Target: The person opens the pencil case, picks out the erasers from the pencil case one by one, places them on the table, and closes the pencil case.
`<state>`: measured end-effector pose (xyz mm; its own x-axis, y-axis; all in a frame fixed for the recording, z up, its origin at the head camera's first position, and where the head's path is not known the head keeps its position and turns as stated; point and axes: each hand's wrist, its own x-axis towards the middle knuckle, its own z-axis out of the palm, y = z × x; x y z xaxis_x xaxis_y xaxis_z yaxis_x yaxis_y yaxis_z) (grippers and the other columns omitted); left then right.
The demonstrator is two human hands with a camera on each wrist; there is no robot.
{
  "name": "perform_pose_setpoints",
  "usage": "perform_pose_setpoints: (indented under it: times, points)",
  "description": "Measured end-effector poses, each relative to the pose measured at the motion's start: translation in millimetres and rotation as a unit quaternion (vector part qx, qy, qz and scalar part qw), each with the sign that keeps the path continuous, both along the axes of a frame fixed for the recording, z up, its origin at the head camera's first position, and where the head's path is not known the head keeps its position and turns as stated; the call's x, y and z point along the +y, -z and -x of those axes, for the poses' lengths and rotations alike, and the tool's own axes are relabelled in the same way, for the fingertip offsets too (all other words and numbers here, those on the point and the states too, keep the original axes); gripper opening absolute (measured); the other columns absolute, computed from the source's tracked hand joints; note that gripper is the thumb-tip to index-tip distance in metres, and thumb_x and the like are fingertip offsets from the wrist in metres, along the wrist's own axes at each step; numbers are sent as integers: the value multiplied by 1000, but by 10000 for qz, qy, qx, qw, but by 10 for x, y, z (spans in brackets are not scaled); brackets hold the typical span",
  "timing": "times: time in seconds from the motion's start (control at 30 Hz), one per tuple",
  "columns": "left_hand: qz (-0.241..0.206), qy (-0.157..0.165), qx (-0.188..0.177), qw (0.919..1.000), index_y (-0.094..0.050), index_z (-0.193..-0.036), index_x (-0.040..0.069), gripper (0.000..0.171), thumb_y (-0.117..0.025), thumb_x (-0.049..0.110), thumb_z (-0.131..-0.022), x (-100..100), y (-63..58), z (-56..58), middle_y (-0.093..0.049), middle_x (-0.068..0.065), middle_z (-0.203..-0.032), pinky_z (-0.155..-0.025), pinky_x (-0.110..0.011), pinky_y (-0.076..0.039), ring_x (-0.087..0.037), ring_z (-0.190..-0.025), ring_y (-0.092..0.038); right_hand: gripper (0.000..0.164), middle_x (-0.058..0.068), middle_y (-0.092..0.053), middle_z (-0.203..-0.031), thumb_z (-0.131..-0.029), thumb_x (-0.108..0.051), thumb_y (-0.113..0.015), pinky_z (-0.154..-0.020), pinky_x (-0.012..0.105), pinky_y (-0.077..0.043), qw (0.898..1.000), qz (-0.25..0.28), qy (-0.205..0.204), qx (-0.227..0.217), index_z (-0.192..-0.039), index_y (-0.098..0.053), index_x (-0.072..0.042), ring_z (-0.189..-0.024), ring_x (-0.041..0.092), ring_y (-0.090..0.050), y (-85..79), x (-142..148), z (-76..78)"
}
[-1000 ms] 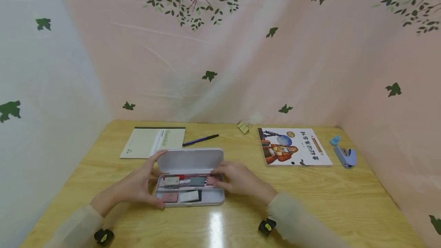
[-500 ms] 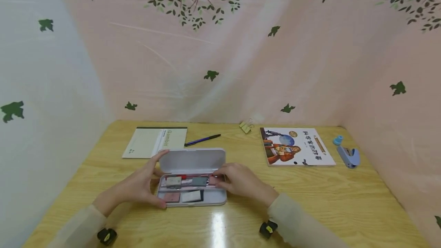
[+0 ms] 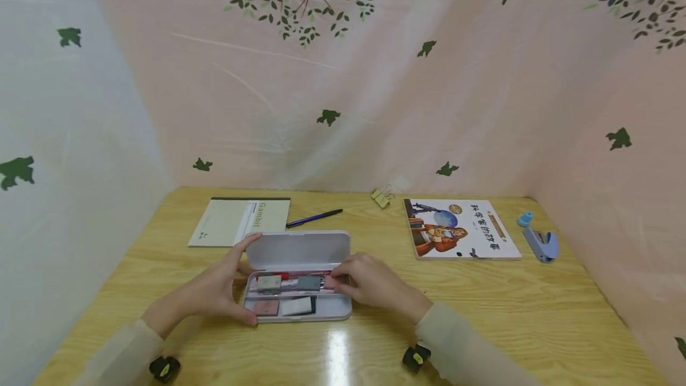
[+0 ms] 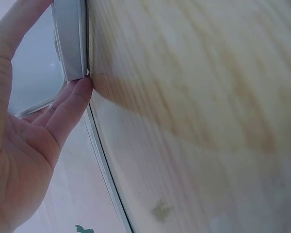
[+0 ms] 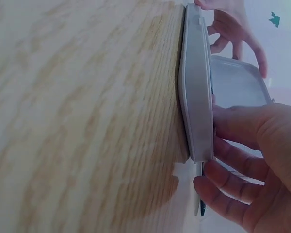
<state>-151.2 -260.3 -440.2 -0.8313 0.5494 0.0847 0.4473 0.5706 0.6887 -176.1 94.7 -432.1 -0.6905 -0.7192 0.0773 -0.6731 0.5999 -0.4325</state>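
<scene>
A white pencil case [image 3: 334,310] lies with its lid [image 3: 299,250] raised. My left hand [image 3: 214,290] holds its left end, thumb at the front corner, index finger at the lid's edge; in the left wrist view, its fingertips are against the case's side. My right hand [image 3: 375,282] reaches into the right end, thumb and fingers pinching a pink eraser [image 3: 330,283] in the back compartment. That compartment also has a grey-white eraser [image 3: 268,283], a dark grey eraser [image 3: 308,283] and pens beneath. In front lie a pink eraser [image 3: 266,307] and a white eraser [image 3: 296,306].
Behind the case are a Gambit notebook [image 3: 225,222], a blue pen [image 3: 314,218] and a yellow binder clip [image 3: 382,198]. To the right lie a picture-cover book [image 3: 455,231], a small blue cone-shaped piece [image 3: 524,218] and a light blue hole punch [image 3: 541,245]. A patterned curtain [image 3: 375,136] hangs behind the table.
The head view shifts slightly. Both hands stay at the case; the right fingers make only a small movement at the pink eraser.
</scene>
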Motion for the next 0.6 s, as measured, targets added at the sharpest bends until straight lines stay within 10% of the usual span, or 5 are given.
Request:
perform_pose_setpoints:
  times: [0.6]
  points:
    - [48,8,-29,10000,1,-163,24,146,-97,51,-58,-17,12,10,-48,-21,-139,-94,-47,-55,-20,-107,-67,21,-6,-66,-101,-87,-7,-75,-68,25,-51,9966,676,462,-58,-108,-76,-12,-83,14,-59,-52,898,-45]
